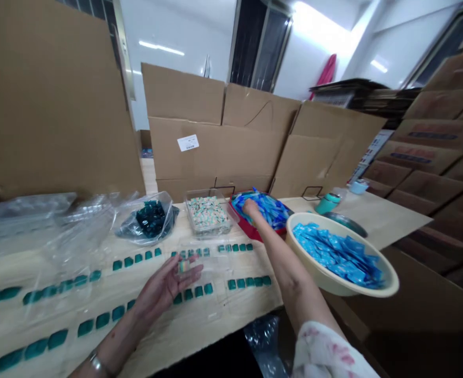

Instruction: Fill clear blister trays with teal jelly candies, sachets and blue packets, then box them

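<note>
My left hand point(168, 283) is palm up over the table, its fingers loosely extended. A small striped piece point(184, 266) with pale and orange bands rests on these fingers. My right hand point(250, 206) reaches into a red tray point(244, 227) heaped with slim blue packets point(268, 207); its fingers look curled, and their tips are hidden. Left of that tray, a clear tub point(211, 231) holds many small printed pieces point(207, 210). Under and around my left hand, clear plastic trays point(211, 262) lie with rows of dark green pieces point(249, 282).
A cream basin point(391, 281) of blue sachets point(337, 254) stands at the right table edge. A clear bag point(166, 202) of dark green pieces sits behind the rows. Cardboard panels point(223, 152) line the back. A teal can point(328, 203) lies beyond the basin.
</note>
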A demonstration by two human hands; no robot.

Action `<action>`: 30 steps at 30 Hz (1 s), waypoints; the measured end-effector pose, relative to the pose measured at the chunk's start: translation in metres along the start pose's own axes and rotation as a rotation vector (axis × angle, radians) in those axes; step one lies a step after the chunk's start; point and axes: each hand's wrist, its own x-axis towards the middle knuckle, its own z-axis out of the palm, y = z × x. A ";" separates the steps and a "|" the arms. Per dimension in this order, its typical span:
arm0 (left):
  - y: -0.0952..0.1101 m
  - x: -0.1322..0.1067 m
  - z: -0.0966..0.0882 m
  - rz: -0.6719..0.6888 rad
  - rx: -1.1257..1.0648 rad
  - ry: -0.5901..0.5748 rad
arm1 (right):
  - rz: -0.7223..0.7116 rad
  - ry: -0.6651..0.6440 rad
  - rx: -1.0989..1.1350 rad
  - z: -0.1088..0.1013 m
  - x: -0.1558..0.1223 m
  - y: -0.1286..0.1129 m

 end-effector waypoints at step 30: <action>-0.023 -0.034 0.055 -0.074 0.307 -0.003 | -0.006 -0.164 -0.373 -0.083 -0.151 0.185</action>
